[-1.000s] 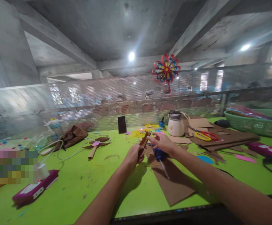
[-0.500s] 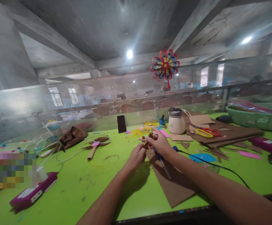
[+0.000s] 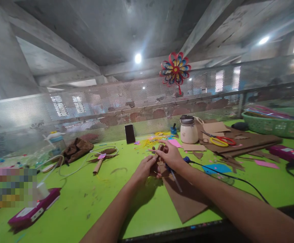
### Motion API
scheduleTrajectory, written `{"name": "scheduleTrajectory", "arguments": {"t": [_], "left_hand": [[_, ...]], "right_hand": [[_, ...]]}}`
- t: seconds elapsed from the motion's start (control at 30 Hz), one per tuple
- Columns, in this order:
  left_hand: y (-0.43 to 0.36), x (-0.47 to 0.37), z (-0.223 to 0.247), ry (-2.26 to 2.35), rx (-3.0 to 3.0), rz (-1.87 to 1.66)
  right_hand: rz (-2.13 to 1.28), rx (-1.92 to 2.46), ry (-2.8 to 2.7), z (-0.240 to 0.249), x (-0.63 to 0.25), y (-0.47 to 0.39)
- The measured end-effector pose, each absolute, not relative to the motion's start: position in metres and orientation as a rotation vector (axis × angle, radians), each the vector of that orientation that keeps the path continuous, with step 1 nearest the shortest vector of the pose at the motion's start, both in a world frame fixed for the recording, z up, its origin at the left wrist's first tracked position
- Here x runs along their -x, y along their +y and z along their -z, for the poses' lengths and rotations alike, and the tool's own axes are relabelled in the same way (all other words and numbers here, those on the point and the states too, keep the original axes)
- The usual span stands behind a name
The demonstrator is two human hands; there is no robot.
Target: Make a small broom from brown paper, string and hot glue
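Note:
Both hands meet over the middle of the green table [image 3: 76,199]. My left hand [image 3: 147,166] has its fingers closed on a small brown piece [image 3: 159,150], whose shape is partly hidden. On the same piece, the thumb and fingers of my right hand [image 3: 171,155] are pinched from the right. Under my right hand and forearm lies a large brown paper sheet [image 3: 187,199]. A blue glue gun [image 3: 186,159] with a clear stick and a black cord rests on that sheet, partly covered by my right hand.
Behind the hands stand a dark phone [image 3: 130,134] and a white jar [image 3: 189,131]. Yellow-and-red scissors [image 3: 219,141] lie on brown paper at the right, near a green basket [image 3: 276,125]. A brown paper piece with a rolled stem [image 3: 98,165] and a purple power strip [image 3: 35,209] are left.
The fingers of my left hand have spread further around the brown piece, some now showing below it. The whole view has shifted slightly.

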State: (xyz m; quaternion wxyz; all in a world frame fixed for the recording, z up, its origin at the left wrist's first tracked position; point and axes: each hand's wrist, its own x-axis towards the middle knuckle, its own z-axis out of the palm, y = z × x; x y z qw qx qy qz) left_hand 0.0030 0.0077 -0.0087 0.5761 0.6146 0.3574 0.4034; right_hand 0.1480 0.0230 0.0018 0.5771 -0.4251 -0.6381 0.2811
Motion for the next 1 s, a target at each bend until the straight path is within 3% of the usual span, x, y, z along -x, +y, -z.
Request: {"name": "scheduleTrajectory", "arguments": {"t": [1.0], "left_hand": [[0.003, -0.003, 0.005, 0.823, -1.405, -0.893]], "right_hand": [[-0.668, 0.944, -1.488, 0.001, -0.162, 0.034]]}}
